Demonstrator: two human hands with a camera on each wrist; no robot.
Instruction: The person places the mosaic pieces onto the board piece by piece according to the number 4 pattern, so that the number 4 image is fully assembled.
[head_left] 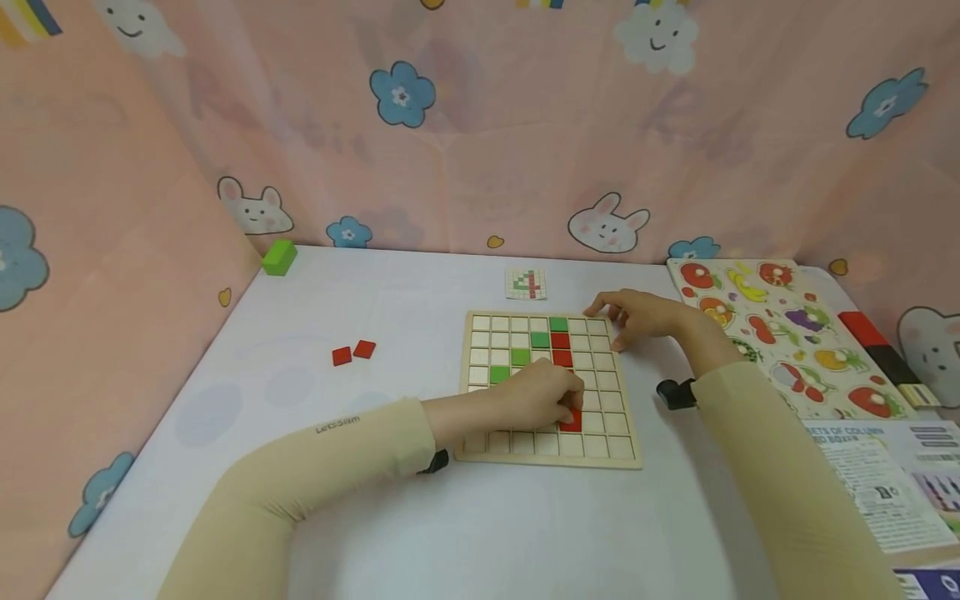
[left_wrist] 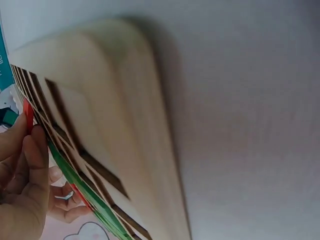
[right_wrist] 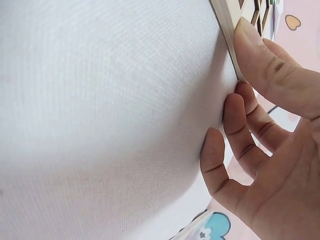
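Observation:
My left hand [head_left: 536, 396] pinches a red square tile [left_wrist: 28, 115] between thumb and fingers, low over the wooden grid board [head_left: 630, 454]. In the head view, a red tile [head_left: 572, 421] shows at those fingertips; part of the board lies hidden under the hand. Green tiles [head_left: 520, 357] run diagonally over several cells, and red tiles [head_left: 560, 341] sit in one column near the top. At the board's far right corner, my right hand [head_left: 645, 321] holds the edge, its thumb [right_wrist: 252, 42] against the rim and the other fingers bent beside it.
Two loose red tiles [head_left: 352, 352] lie left of the board. Behind it is a small pattern card [head_left: 526, 284]. A green block [head_left: 280, 257] stands at the back left. A fruit-picture board [head_left: 780, 333] and printed boxes [head_left: 885, 483] lie along the right.

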